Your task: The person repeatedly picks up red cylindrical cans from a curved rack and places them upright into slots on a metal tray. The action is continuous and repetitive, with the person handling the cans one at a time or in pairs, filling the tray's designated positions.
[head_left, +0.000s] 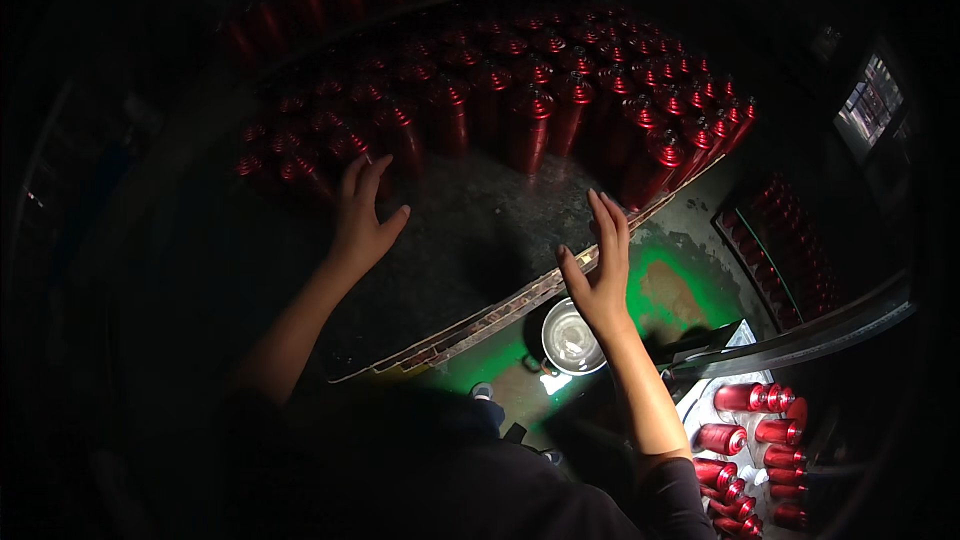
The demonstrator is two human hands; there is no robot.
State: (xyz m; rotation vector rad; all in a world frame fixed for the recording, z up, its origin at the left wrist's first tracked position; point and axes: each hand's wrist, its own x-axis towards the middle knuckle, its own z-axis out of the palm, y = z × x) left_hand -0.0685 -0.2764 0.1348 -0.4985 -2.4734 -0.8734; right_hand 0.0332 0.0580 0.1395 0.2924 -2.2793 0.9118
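Observation:
Both of my hands are raised over a dark tabletop (440, 240), fingers apart and nothing in them. My left hand (365, 215) is nearest to the red metallic bottles at the left of a dense group, its fingertips overlapping one bottle (350, 143) in the picture; whether they touch I cannot tell. My right hand (600, 275) hovers by the table's front edge, its fingers pointing toward a red bottle (655, 168) at the group's right corner. Between the hands, a little farther back, stand more upright red bottles with stepped, narrowing tops, such as this front bottle (530, 130).
A round metal basin (574, 338) sits below the table edge on the green floor (690, 285). At lower right, several red bottles (740, 398) lie on a brightly lit white surface beside a curved metal bar (800, 340). More bottles (790, 250) fill a rack at right. The left side is dark.

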